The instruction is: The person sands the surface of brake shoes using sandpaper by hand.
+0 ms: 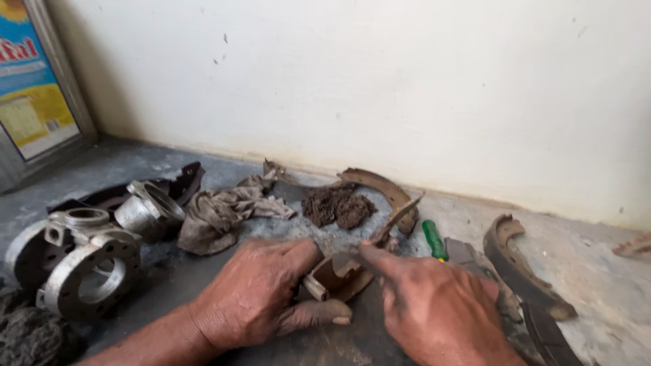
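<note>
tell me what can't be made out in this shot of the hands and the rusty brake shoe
- Rusty brake shoe, head view: much of it is covered by the left hand and right hand.
- Green-handled tool: its tip is hidden behind the right hand.
- Right hand's fingers: motion blur, so the exact grip is unclear.
- Tin at left: cut off by the frame edge.
- Dark curved part: runs off the bottom edge.

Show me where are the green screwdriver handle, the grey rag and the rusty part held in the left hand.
green screwdriver handle point(434, 240), head view, middle of the handle.
grey rag point(224, 210), head view, centre of the crumpled cloth.
rusty part point(339, 274), head view, curved face between the left hand point(261, 295) and the other hand.
</note>
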